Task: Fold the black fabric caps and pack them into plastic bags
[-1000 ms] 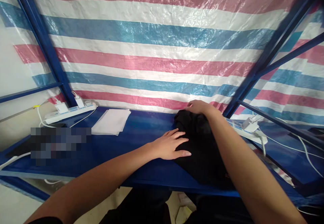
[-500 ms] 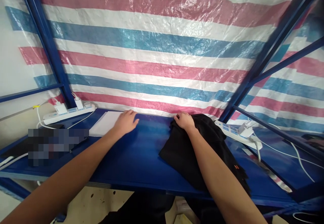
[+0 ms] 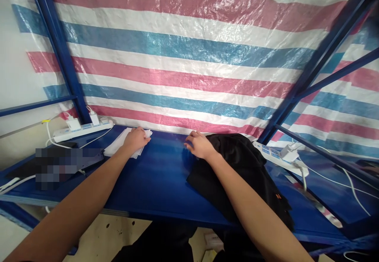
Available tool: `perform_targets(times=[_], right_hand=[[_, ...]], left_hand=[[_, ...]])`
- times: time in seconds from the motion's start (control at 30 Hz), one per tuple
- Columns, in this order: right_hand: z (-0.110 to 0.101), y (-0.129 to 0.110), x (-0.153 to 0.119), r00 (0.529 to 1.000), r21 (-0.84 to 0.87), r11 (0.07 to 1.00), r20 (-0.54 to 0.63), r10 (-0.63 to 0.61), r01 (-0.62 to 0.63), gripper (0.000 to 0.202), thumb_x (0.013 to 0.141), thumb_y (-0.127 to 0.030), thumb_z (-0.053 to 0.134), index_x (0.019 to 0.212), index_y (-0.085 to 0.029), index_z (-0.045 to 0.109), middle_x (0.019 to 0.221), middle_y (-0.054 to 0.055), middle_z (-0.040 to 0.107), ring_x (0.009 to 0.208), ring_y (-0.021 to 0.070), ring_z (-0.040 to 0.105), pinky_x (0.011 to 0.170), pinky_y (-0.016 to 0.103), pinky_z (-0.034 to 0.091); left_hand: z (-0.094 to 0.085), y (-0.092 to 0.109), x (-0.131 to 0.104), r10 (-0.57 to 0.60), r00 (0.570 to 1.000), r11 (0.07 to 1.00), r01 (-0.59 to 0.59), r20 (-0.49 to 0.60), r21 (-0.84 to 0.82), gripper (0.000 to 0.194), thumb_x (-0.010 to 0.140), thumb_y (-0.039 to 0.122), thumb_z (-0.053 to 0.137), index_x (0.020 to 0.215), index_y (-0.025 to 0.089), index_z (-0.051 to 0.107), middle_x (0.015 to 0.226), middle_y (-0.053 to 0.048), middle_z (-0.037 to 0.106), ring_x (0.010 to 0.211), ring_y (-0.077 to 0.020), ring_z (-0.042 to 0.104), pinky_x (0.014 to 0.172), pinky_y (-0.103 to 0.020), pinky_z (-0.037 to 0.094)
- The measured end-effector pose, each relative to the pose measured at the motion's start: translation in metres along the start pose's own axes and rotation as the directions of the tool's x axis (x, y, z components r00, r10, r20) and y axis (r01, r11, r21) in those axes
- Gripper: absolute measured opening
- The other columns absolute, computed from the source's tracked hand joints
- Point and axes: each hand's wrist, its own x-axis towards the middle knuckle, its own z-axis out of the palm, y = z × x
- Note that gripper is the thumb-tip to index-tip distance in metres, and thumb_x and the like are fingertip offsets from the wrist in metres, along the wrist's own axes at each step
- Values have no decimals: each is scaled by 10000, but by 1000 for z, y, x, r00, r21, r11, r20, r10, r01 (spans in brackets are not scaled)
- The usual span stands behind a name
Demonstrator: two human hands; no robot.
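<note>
My left hand (image 3: 135, 140) rests on a stack of white paper sheets (image 3: 115, 147) near the back of the blue table (image 3: 156, 179). Its fingers lie loosely over the top sheet with the thumb out to the side, and the sheets' right edges are uneven. My right hand (image 3: 199, 145) is at the left edge of a folded black garment (image 3: 251, 163), its fingers slightly bent, apart and holding nothing. The garment bears a small orange mark, and my right forearm passes over it.
White power strips with plugged-in chargers lie at the left (image 3: 85, 130) and right (image 3: 271, 153), cables trailing from them. A dark flat object (image 3: 20, 169) and a blurred-out item are at left. Blue metal posts (image 3: 63, 68) and a striped plastic sheet (image 3: 189, 60) stand behind.
My left hand has moved left onto the papers, whose edges now look spread. My right hand has shifted left, off the garment's top corner.
</note>
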Motion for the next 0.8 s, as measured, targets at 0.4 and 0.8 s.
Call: perform_targets(times=[0.4,0.8], right_hand=[[29,-19,6,993,161,984,86,-86,71,408,1123,-400,577,1418,-155,717,1309,181,664,1251,323,630,1163,466,463],[29,-17,8,991,164,985,107,-80,62,446,1124,-424,571,1438,-139,710,1333,189,656,1271,323,624,1181,450,442]], left_hand=[[19,-4,18,80,997,997,-80,23,7,664,994,266,545,1630,84,485,1431,-220,709,1340,-385,606,1163,-484,432],[21,-7,20,64,997,992,-67,36,109,464,1100,276,435,1468,219,712,1446,-124,733,1333,-356,623,1144,-447,485]])
